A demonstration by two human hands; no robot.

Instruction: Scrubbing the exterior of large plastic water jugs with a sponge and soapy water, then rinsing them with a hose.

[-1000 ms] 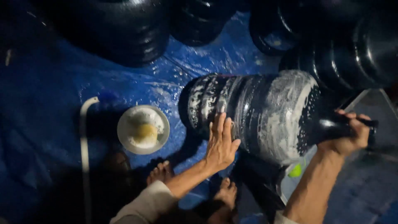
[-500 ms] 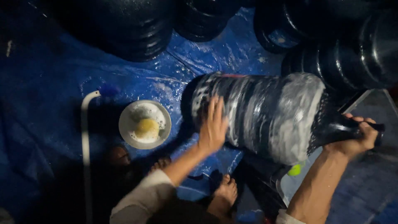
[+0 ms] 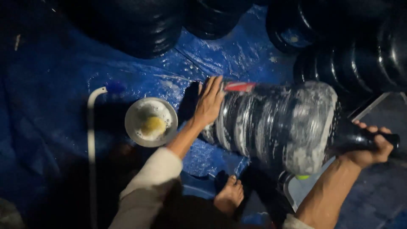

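The left hand (image 3: 208,104) has slid from the soapy side up to the base end of the large dark ribbed plastic water jug (image 3: 275,123) — palm flat, fingers spread — while the right hand (image 3: 368,146) stays clamped round its neck. The jug lies sideways over a wet blue plastic tarp (image 3: 55,85), near a round white bowl of suds with a yellow sponge (image 3: 151,122); more dark jugs (image 3: 140,25) crowd the dim background.

There was one soapy water jug (image 3: 275,123) lying on its side, one white bowl (image 3: 151,122) holding one yellow sponge (image 3: 152,125), one white pipe (image 3: 91,140) and one blue tarp (image 3: 51,97). Behind stood perhaps five dark jugs (image 3: 140,25), hard to count in the gloom.
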